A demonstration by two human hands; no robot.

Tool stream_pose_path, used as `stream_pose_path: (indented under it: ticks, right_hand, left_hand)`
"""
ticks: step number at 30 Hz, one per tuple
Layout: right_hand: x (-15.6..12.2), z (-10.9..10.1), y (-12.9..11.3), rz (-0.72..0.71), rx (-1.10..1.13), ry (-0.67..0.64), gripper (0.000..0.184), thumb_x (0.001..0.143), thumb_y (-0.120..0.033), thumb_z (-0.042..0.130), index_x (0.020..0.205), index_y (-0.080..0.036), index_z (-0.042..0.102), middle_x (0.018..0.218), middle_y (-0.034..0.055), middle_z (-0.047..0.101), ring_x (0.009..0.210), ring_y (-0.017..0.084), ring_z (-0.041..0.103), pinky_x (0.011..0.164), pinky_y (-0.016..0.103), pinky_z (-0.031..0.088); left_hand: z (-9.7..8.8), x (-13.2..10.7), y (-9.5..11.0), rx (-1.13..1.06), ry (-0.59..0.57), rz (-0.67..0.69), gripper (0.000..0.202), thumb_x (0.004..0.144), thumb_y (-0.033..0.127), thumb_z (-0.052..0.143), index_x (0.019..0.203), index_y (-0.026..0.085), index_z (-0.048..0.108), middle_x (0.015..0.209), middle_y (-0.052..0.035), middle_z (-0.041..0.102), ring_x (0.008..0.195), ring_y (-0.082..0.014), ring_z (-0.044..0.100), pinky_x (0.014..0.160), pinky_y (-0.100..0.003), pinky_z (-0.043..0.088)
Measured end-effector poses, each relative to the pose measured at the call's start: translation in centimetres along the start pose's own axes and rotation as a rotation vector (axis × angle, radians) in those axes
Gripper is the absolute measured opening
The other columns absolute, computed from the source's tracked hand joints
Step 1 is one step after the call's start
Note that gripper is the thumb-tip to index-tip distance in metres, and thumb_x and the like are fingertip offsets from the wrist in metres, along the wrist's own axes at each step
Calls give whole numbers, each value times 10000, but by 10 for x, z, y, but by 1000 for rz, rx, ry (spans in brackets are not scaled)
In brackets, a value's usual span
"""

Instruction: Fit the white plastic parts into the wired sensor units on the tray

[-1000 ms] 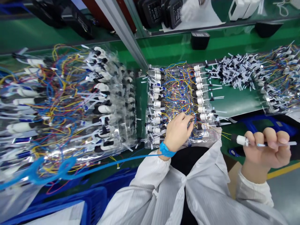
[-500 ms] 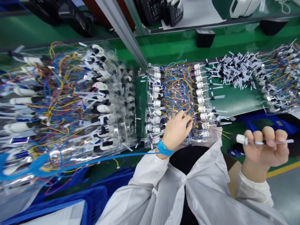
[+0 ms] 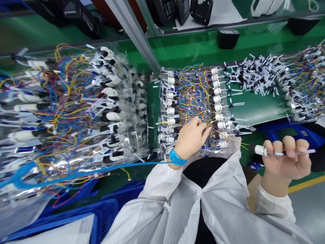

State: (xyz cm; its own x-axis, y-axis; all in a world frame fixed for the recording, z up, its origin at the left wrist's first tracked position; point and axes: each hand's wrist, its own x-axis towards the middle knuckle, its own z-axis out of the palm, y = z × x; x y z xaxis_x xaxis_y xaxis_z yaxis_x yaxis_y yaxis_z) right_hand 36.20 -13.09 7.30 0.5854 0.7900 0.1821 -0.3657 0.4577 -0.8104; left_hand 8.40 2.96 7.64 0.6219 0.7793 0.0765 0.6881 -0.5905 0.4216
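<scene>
My right hand (image 3: pixel 286 157) is raised at the right, its fingers wrapped round a white cylindrical part (image 3: pixel 260 150) with a black end. A thin pale strip sticks out past the fingers on the far side. Fine yellow wires (image 3: pixel 238 144) run from near that black end towards my left hand (image 3: pixel 193 137). My left hand is closed over the tangled wires in the middle tray (image 3: pixel 177 154), its fingertips on the wires and partly hidden. White parts with black ends lie in rows along both sides of that clear tray. A blue strap (image 3: pixel 176 158) circles my left wrist.
Stacked clear trays (image 3: pixel 137 135) of similar wired parts fill the left. A heap of black-and-white strips (image 3: pixel 261 74) lies at the back right, beside another wired batch (image 3: pixel 309 74). A metal post (image 3: pixel 137 37) rises behind; blue crates (image 3: pixel 106 217) stand below.
My left hand has shifted slightly over the tray wires, and the right hand with the white part has moved a little left. The view has tilted slightly.
</scene>
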Motion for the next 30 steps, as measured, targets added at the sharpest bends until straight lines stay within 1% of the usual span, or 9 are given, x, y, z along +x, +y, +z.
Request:
stream_pose_path:
  ticks: [2,4,6,12,16,19,22,25,30]
  right_hand:
    - [0,-1,1,5,7,0,304,841,-400,823,780,-283,548,627,-80,339,447,107,210,470,348,311]
    - [1,-2,2,7,8,9,310,823,-398,833,770,-282,550,619,-78,339,443,107,210,464,346,305]
    - [2,-2,2,14,15,12,333,803,-402,853,756,-277,548,611,-79,346,438,103,212,454,345,307]
    - [3,-2,4,36,36,13,385,782,-415,890,745,-262,538,600,-85,385,421,90,234,431,350,336]
    - [3,0,4,39,41,-9,375,792,-413,884,749,-259,545,606,-82,410,411,90,269,429,355,349]
    - [3,-1,3,32,29,-10,361,795,-414,878,752,-263,553,599,-81,414,409,91,270,428,356,348]
    - [3,-3,3,25,9,2,365,795,-435,875,743,-269,554,586,-80,405,406,93,252,424,354,339]
    - [3,-4,4,32,16,3,353,798,-432,871,744,-271,562,588,-77,401,410,95,244,427,352,329]
    - [3,-3,6,35,63,-34,309,814,-382,855,761,-263,576,611,-74,410,411,93,267,432,360,333]
  left_hand:
    - [1,0,-3,-2,22,-1,333,1108,374,514,977,168,740,1001,-77,593,863,-193,608,788,-341,535]
    - [2,-1,-4,-17,28,30,253,1095,316,544,1069,177,753,1023,-73,597,866,-185,612,786,-331,535]
    - [4,0,-3,-17,18,76,239,1089,271,544,1144,193,762,1041,-72,596,871,-182,612,780,-326,536]
    - [4,2,-1,29,-25,177,261,1077,282,562,1211,217,777,1056,-81,605,927,-206,621,786,-344,545]
    - [4,1,-1,-5,5,152,266,1078,347,583,1156,188,782,1060,-85,622,910,-198,630,796,-349,552]
    - [6,0,-3,-30,51,135,297,1087,401,578,1126,199,792,1020,-74,627,879,-190,630,783,-344,549]
    - [9,-2,-8,-43,74,189,257,1081,366,601,1134,208,795,1006,-67,632,875,-183,631,765,-328,542]
    - [10,-2,-13,-62,57,247,207,1068,315,628,1144,208,789,995,-56,633,868,-175,633,751,-312,536]
    - [9,-2,-16,-77,29,261,176,1069,279,621,1105,202,775,1017,-55,644,878,-167,653,753,-300,536]
